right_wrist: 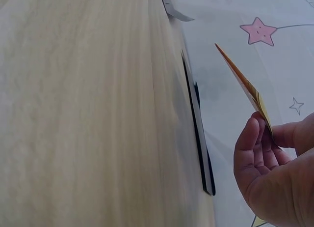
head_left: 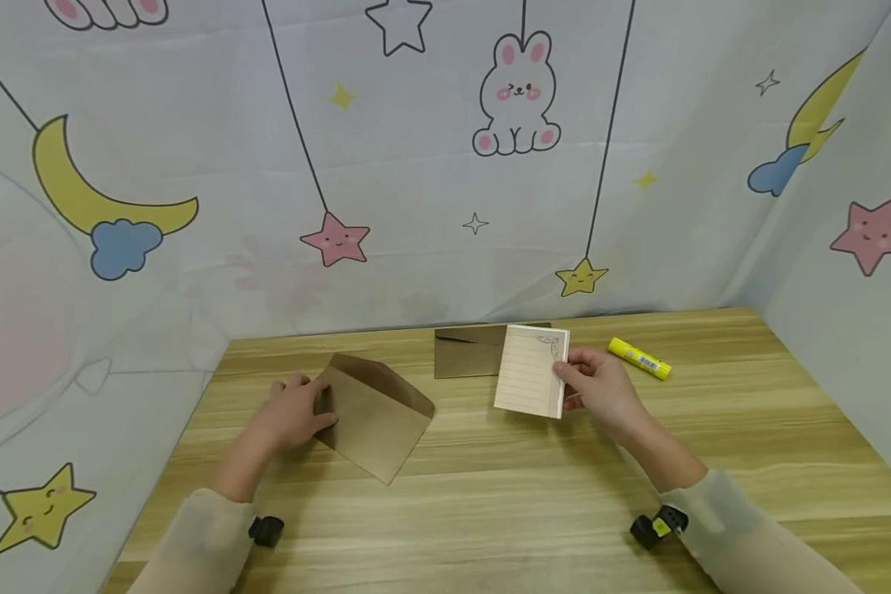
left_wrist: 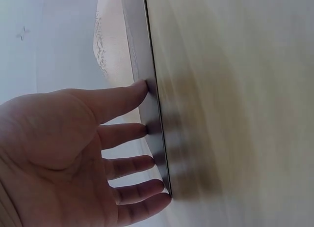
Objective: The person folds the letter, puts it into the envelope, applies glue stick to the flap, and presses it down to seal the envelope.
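My left hand [head_left: 289,412] is at the left edge of a brown kraft envelope [head_left: 379,421] that lies on the table with its flap raised. In the left wrist view the fingers [left_wrist: 130,166] are nearly straight and their tips touch the envelope's edge [left_wrist: 156,106]. My right hand [head_left: 605,388] pinches folded, lined letter paper [head_left: 529,371] by its right side, thumb in front and fingers behind. That paper, cream with an ornamental corner, is held up above the table. From the right wrist view the paper [right_wrist: 243,82] appears edge-on, tilted.
A second brown envelope [head_left: 464,355] lies at the table's back edge, partly hidden behind the letter paper. To the right of my right hand is a yellow glue stick [head_left: 638,358]. A printed fabric backdrop [head_left: 416,165] stands behind the wooden table [head_left: 445,528].
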The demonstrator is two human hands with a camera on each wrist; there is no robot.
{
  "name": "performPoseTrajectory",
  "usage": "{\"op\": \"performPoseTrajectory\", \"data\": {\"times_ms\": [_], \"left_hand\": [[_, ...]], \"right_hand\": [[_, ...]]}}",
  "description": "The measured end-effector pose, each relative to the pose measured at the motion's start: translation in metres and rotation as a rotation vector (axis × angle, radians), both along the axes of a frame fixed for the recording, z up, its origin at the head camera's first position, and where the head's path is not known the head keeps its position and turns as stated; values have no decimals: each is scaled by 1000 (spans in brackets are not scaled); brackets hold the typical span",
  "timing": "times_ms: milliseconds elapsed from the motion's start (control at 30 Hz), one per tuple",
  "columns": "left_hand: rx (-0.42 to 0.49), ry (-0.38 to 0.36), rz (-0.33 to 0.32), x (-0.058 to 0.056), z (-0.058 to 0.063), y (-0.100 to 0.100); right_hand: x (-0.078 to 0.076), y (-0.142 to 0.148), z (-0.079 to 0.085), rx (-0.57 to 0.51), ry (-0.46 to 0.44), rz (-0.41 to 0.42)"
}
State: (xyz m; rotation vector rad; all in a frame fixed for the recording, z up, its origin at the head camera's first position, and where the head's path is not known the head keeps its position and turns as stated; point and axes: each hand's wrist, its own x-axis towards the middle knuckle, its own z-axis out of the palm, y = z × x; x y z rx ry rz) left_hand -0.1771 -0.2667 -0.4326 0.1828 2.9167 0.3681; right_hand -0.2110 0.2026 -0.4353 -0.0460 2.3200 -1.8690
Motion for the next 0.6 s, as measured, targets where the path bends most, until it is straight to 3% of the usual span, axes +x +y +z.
{"op": "performPoseTrajectory", "data": {"times_ms": [200,333,467,600], "left_hand": [[28,25,-45,13,-1,27],[50,21,-39,18,2,38],[46,11,50,21,8,40],[21,-50,146,20,13,37]], "right_hand": [[1,-1,-3,-15,3,6],[1,-2,-3,-21,6,13],[2,-3,-2,-21,7,19],[2,-2,-2,-18,0,12]]}}
